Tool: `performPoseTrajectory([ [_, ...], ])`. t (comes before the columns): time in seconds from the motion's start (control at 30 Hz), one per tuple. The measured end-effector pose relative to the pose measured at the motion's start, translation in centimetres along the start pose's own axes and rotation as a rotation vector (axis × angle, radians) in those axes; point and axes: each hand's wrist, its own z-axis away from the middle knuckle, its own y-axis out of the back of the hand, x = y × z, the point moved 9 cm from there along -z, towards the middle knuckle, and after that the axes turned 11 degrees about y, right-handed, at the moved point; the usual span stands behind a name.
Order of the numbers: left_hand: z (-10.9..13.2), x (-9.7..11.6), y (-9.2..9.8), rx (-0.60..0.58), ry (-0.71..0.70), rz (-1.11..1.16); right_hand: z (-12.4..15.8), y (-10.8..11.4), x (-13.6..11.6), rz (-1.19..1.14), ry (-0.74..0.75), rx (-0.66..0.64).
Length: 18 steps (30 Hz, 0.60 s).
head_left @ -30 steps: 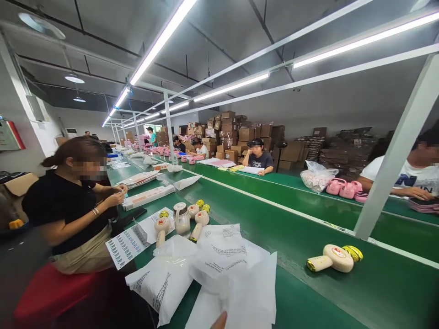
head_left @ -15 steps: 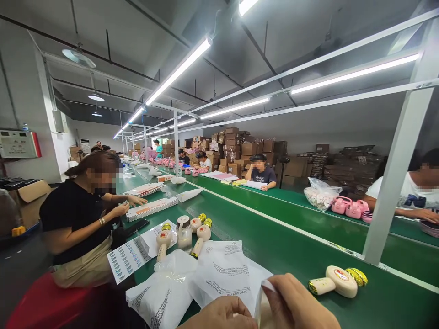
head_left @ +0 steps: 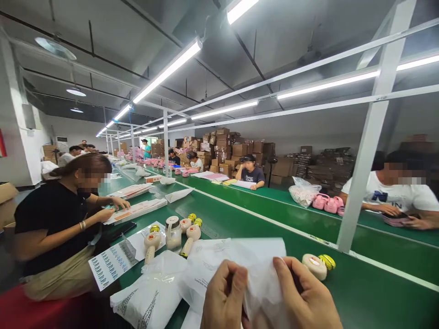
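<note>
1 head-worn camera looks forward and down past the left hand (head_left: 224, 294) and right hand (head_left: 305, 292)

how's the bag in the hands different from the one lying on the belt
The held bag is raised and pinched between the left hand and right hand, while the lying bag rests on the green belt. The held bag is bunched and shows little print; the lying bag sits flatter, with dark print showing. Both are thin white bags.

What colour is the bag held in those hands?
The plastic bag is white, best seen in the head view.
</note>
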Motion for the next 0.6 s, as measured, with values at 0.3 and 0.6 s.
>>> performPoseTrajectory([
  [0.3,0.4,-11.2,-2.6,0.146,0.033,0.032,3.6,-1.3,11.0,0.125,0.021,0.147],
  [0.6,-2.1,-13.9,0.4,0.028,0.145,-0.281,12.3,1.4,18.8,0.382,-0.146,0.039],
])
